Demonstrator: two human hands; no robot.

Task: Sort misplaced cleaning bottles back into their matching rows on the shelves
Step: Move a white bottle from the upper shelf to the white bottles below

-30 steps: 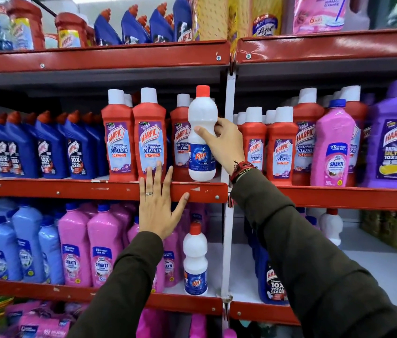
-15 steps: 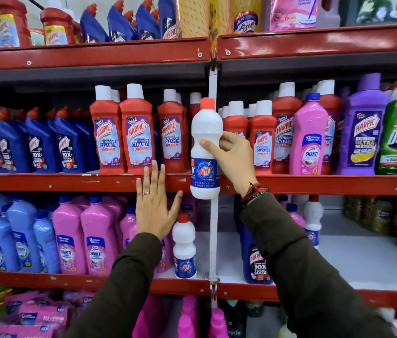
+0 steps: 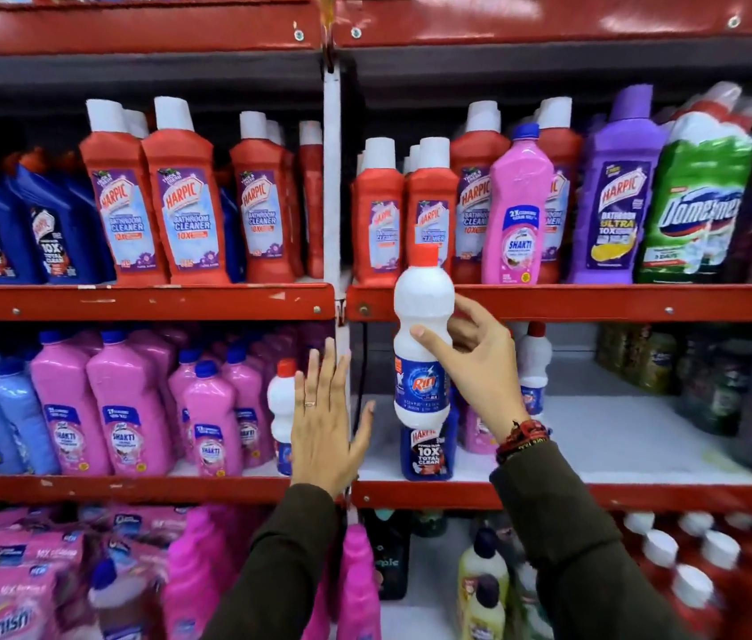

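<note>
Both hands were raised before the red metal shelving. The right hand (image 3: 480,362) grasped a white Rin bottle (image 3: 422,344) at its pinched waist, thumb across the front and fingers (image 3: 473,311) wrapped behind, holding it upright in the air in front of the red shelf lip (image 3: 596,301). The bottle was smooth, rounded plastic with a red screw cap and a blue label band, bulging above and below the waist. The left hand (image 3: 325,431) was spread flat and released, fingers straight, palm toward the white upright post (image 3: 332,177) between the two bays; whether it touched the post could not be told.

Behind the held bottle, a blue Harpic bottle (image 3: 427,450) stood at the front edge of the lower right shelf, and another white bottle (image 3: 533,367) stood farther back. To their right the pale shelf floor (image 3: 619,436) lay bare, leaving wide room. The lower left bay was packed with glossy pink Shakti bottles (image 3: 125,408), with one more white bottle (image 3: 282,408) at its right end. Above, angular red Harpic bottles (image 3: 189,205) with white caps filled the row, and a single pink bottle (image 3: 519,210) stood among them.
</note>
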